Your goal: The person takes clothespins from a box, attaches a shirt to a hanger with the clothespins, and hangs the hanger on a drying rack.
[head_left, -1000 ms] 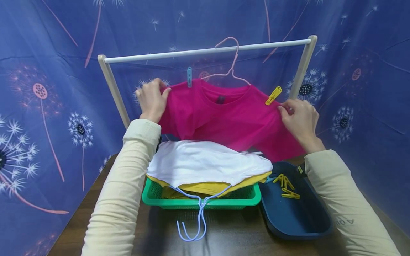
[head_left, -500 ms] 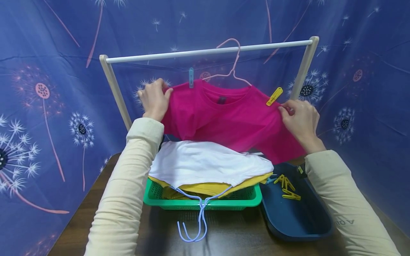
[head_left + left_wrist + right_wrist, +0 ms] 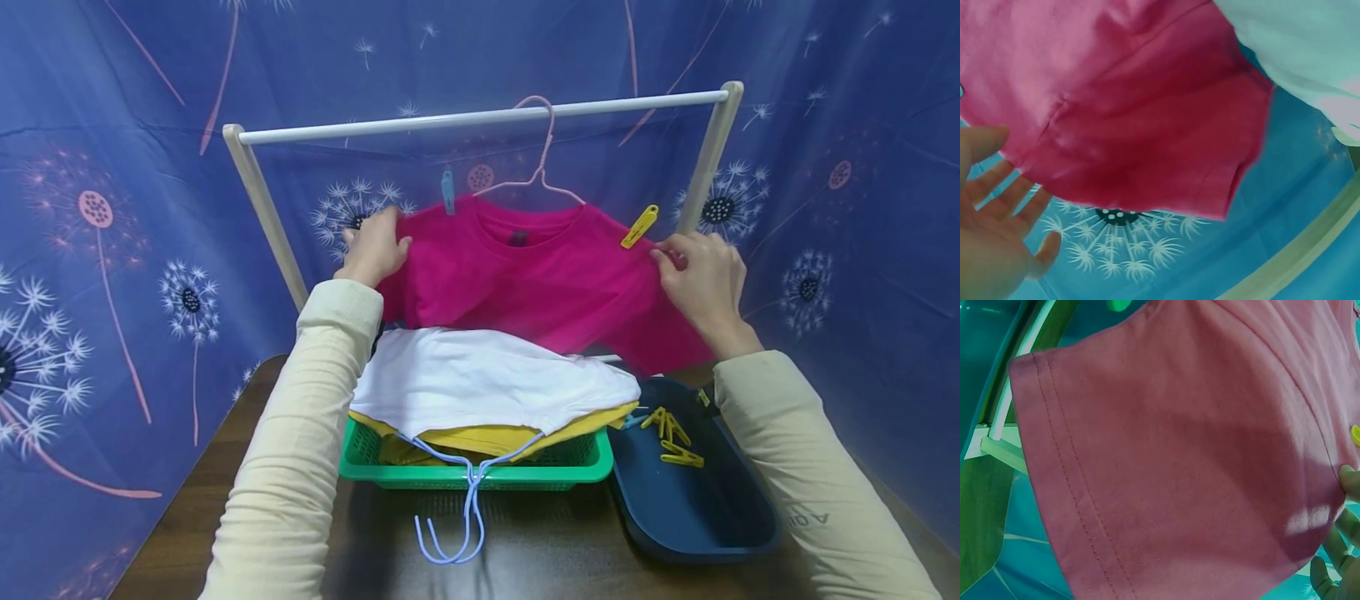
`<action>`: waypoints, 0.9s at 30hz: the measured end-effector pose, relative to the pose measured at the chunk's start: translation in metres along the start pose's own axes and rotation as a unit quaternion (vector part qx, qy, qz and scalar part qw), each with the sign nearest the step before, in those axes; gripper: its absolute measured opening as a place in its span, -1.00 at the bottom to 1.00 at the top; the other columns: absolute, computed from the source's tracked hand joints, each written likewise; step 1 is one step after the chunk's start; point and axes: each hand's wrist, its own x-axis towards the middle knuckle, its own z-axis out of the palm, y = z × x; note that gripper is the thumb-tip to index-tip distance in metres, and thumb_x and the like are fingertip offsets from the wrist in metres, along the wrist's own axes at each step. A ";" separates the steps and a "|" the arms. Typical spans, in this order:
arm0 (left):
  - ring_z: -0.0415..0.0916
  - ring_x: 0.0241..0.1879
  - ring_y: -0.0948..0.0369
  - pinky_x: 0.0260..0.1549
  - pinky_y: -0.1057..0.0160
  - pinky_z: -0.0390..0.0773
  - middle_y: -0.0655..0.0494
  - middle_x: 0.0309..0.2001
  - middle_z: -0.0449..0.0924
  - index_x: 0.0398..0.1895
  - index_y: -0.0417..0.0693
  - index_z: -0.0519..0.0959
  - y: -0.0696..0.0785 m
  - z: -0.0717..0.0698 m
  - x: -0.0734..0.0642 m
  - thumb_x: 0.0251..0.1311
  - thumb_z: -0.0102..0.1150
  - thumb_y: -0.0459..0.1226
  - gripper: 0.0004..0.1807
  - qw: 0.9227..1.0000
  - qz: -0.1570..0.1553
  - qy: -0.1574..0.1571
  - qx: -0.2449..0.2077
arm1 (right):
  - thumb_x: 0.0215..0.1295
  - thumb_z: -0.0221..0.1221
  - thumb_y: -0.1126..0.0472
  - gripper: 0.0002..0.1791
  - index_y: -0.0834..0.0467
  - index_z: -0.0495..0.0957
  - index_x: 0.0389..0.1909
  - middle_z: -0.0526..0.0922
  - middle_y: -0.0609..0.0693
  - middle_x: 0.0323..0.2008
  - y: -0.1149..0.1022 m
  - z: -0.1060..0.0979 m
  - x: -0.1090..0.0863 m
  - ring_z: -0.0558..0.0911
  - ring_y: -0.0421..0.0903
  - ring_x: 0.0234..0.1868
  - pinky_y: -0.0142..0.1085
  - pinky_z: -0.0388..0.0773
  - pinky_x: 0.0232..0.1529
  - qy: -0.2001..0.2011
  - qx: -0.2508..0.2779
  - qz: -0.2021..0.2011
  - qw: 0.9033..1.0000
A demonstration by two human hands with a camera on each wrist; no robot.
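Note:
A magenta T-shirt (image 3: 525, 267) hangs from a pink hanger (image 3: 542, 162) hooked over a white rail. A blue clothespin (image 3: 447, 192) is on its left shoulder, and a yellow clothespin (image 3: 640, 227) is on the right one. My left hand (image 3: 377, 247) is at the left sleeve. In the left wrist view that hand (image 3: 1000, 212) has its thumb apart from the fingers, whose tips meet the shirt's edge. Thumb and fingers of my right hand (image 3: 703, 279) pinch the other sleeve near its shoulder seam. The right wrist view shows that sleeve (image 3: 1179, 450) spread out, with the hand (image 3: 1341, 531) at its edge.
A green basket (image 3: 480, 473) stands in front, with a white garment (image 3: 487, 379) and a yellow garment (image 3: 480, 439) on it. Blue hangers (image 3: 471, 500) stick out toward me. Right of it, a dark blue tub (image 3: 682, 517) holds several clothespins (image 3: 678, 452). The rack's rail (image 3: 337, 131) spans behind.
My left hand has eased its hold on the left sleeve and moved slightly down and right. The shirt's left shoulder and the blue clothespin have sunk a little. My right hand stays put.

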 end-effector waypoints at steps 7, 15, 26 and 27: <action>0.13 0.31 -0.06 0.13 -0.25 0.03 -0.15 0.31 0.19 0.34 -0.11 0.12 -0.006 0.005 0.000 0.23 -0.03 -0.21 -0.39 0.999 0.014 -0.048 0.004 | 0.20 0.14 0.25 -0.80 0.28 0.63 -0.26 0.62 0.27 -0.33 0.000 0.006 0.003 0.46 0.19 -0.32 -0.01 0.21 -0.26 -0.009 0.010 -0.016 1.000; 0.25 0.25 -0.03 0.10 -0.22 0.13 -0.11 0.23 0.34 0.24 -0.10 0.27 -0.008 0.010 -0.005 0.23 -0.01 -0.24 -0.51 0.998 0.049 -0.028 0.016 | 0.17 0.13 0.34 -0.85 0.30 0.62 -0.28 0.57 0.23 -0.36 0.005 0.016 0.007 0.48 0.19 -0.27 0.07 0.21 -0.13 -0.016 0.031 -0.030 0.999; 0.42 0.08 -0.03 -0.03 -0.14 0.27 -0.11 0.06 0.49 0.09 -0.14 0.42 -0.019 0.024 -0.038 0.21 0.01 -0.26 -0.63 0.995 0.093 -0.014 0.034 | 0.24 0.12 0.22 -0.77 0.27 0.59 -0.17 0.57 0.23 -0.32 0.014 0.021 0.002 0.46 0.15 -0.25 -0.02 0.17 -0.18 -0.069 0.035 -0.020 0.997; 0.43 0.06 -0.05 -0.04 -0.13 0.27 -0.11 0.05 0.50 0.08 -0.14 0.43 -0.021 0.024 -0.042 0.21 0.02 -0.26 -0.63 0.994 0.099 -0.009 0.036 | 0.24 0.12 0.21 -0.76 0.27 0.58 -0.17 0.57 0.22 -0.31 0.014 0.021 0.001 0.46 0.15 -0.25 -0.03 0.17 -0.18 -0.075 0.035 -0.022 0.996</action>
